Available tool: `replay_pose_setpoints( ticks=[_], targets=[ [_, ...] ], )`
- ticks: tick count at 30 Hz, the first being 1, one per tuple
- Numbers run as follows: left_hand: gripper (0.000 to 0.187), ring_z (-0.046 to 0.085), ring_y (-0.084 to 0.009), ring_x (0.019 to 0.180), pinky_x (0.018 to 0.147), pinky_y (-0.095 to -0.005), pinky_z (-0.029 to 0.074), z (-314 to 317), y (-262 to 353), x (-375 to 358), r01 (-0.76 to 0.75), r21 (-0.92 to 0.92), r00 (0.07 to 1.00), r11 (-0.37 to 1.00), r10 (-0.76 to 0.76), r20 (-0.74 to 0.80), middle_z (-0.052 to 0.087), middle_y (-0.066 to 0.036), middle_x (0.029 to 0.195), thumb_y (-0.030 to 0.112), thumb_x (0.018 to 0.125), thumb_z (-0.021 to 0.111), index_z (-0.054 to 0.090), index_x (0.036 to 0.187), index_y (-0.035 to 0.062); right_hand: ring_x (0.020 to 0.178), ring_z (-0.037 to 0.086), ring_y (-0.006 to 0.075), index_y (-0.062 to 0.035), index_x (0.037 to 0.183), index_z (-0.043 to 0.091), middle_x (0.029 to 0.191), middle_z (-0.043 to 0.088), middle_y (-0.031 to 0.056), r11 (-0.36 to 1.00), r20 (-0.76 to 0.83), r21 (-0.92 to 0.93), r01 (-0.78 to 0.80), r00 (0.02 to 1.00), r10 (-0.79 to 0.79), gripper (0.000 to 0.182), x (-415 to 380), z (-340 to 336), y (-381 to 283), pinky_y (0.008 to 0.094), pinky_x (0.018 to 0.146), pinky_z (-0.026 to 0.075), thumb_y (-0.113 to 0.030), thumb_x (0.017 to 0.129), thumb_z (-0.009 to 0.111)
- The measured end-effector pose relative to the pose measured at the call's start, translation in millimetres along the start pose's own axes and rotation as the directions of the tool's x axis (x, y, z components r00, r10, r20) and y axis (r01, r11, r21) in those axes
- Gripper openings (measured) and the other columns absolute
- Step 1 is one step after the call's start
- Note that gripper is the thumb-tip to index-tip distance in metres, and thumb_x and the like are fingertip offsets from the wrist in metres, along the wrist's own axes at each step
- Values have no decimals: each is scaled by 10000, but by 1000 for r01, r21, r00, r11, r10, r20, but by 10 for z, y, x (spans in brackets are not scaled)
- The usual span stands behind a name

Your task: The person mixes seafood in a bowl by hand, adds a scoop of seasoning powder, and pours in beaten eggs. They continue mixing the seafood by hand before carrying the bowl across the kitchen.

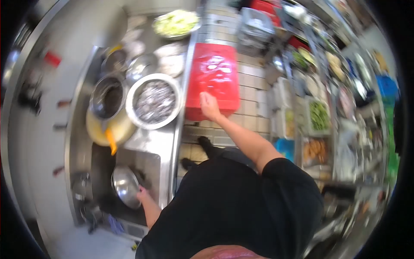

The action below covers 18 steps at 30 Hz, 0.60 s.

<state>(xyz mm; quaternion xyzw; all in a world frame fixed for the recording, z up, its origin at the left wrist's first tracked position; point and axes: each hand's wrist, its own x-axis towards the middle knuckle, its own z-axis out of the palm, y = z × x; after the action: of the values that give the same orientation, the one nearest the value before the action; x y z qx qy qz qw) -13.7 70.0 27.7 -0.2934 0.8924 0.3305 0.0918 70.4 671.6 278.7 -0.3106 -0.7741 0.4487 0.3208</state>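
Observation:
Down at the sink (150, 162), my left hand (143, 194) grips the rim of a shiny metal bowl (125, 186), which is tilted inside the basin. My right hand (209, 106) is closed like a fist over the near part of a red plastic bin (213, 71). Its fingers are slightly blurred, and I cannot see whether anything is inside them or whether they touch the bin. On the steel counter, a white-rimmed bowl (131, 98) holds small greyish pieces. Beside it is a metal pot (95, 107) with dark contents.
A bowl of chopped pale-green vegetables (176, 23) stands at the counter's far end. An orange handle (111, 141) sticks out beside the pot. To the right, beyond the tiled floor (249, 103), a prep station has containers, including green vegetables (319, 115). Grey containers (255, 26) stand farther off.

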Motion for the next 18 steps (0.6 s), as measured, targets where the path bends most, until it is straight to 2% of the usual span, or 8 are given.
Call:
replay_pose_setpoints(
  ticks=[1,2,4,6,8,11,15,18],
  targets=[
    [548,657,-373,963,804,-460,561,-6,-52,38,-186,237,977,953,205,-55,703,-227,1065,424,955,554,661,1122,-86,672,528,326,0,802,541,708,525,212,995,-29,-99,-31,999,28,368,-117,-321,169,445,639,425,-271,1032,444],
    [625,675,-459,811,749,-512,555,-363,613,-515,-70,351,997,934,57,46,704,-259,860,522,907,567,712,931,-86,605,503,201,-9,800,542,639,499,161,980,-60,-188,-72,996,61,370,-238,-616,360,394,601,427,-283,1036,464],
    [663,687,-458,734,678,-540,561,-329,573,-337,-256,454,943,853,325,-78,695,-275,774,541,913,577,714,834,-102,610,528,224,-5,814,568,654,532,185,953,-283,-212,-217,947,153,371,-496,-1246,623,412,607,430,-302,1022,492],
    [682,684,-466,747,681,-551,555,-369,657,-273,-287,516,924,807,375,-73,687,-257,725,559,910,566,700,691,-72,629,565,254,-6,832,602,684,581,201,914,-468,-191,-357,852,235,375,-751,-1894,896,423,626,445,-333,1000,529],
    [664,681,-465,755,685,-563,547,-230,544,-53,-351,635,796,688,576,-184,659,-234,652,547,910,563,683,634,-45,663,609,273,-13,844,628,722,629,192,874,-647,-187,-449,726,234,380,-942,-2564,1094,411,659,472,-363,977,565],
    [572,666,-463,764,725,-560,534,-210,450,140,-545,803,584,241,797,157,667,-232,712,499,894,602,696,775,-52,784,670,276,-8,882,631,817,691,149,847,-836,-73,-527,495,236,294,-1173,-3480,1221,401,749,513,-299,907,669],
    [507,667,-455,768,729,-549,532,-200,724,-228,-514,769,634,381,772,41,669,-232,737,448,878,620,687,781,-44,871,672,250,-39,976,642,923,705,115,828,-962,-9,-560,232,146,298,-1438,-4667,1212,376,820,516,-320,886,687],
    [458,667,-449,770,732,-540,531,-179,884,-565,-514,760,629,398,777,18,670,-231,757,410,867,633,680,786,-38,905,670,344,-7,990,642,937,696,188,778,-993,-112,-618,89,-72,285,-1673,-5632,983,415,834,517,-257,855,671]
  ],
)
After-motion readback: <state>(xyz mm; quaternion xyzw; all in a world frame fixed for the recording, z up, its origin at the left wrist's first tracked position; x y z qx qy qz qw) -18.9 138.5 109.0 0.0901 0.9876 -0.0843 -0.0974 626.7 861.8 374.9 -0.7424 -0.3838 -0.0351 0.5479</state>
